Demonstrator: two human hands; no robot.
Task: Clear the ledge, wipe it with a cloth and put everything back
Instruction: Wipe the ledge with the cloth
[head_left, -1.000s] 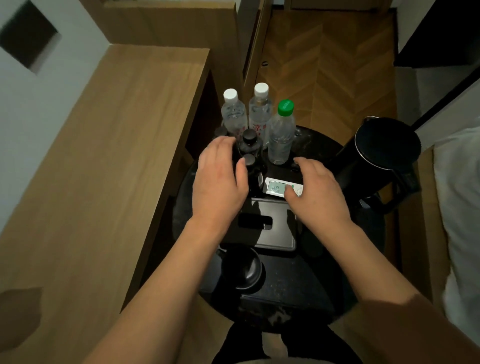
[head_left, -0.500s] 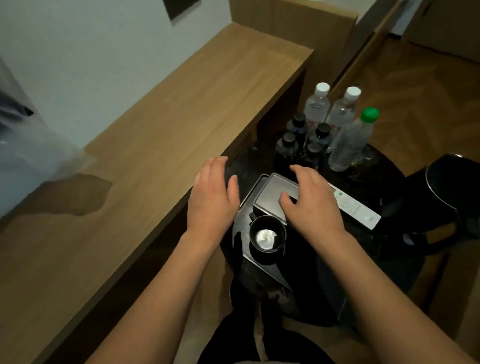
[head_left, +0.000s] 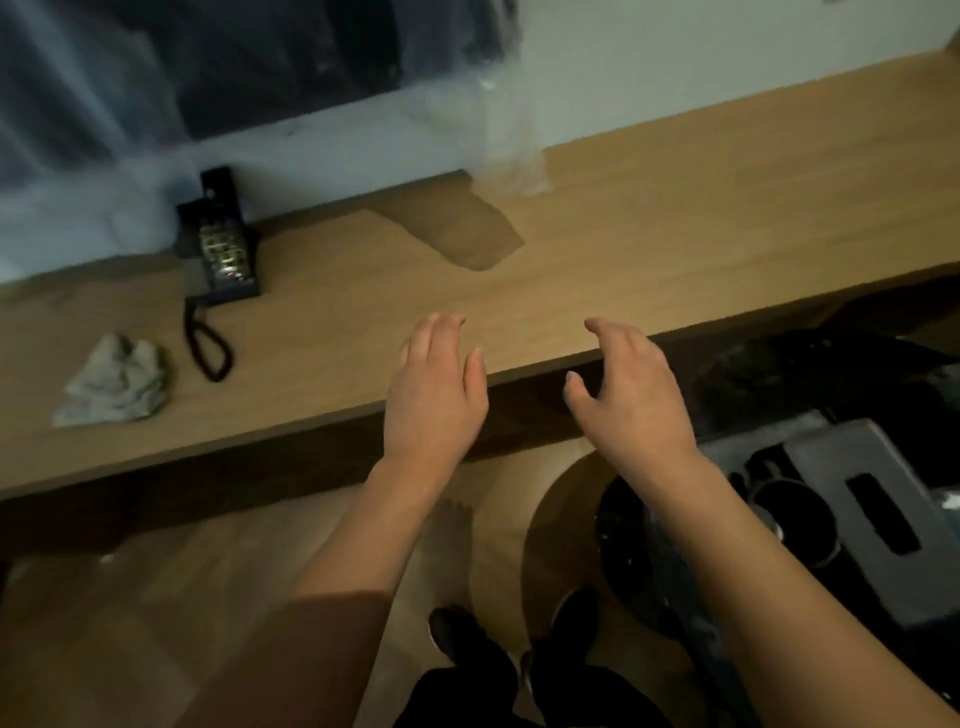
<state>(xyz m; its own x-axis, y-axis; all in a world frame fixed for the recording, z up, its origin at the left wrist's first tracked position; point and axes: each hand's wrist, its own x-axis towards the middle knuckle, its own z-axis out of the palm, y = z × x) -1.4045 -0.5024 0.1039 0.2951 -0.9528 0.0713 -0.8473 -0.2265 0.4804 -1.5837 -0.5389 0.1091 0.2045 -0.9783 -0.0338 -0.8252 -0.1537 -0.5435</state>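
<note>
Ledge, both hands relaxed, empty, left, right

Dim room with a wooden floor and a pale wall.

A pale wall rises at the back, with clear plastic sheeting hanging over something dark at upper left. The floor is light brown wood. At lower right stands 1 round dark side table with a speckled top. The light is low and warm, and the frame is blurred.
</note>
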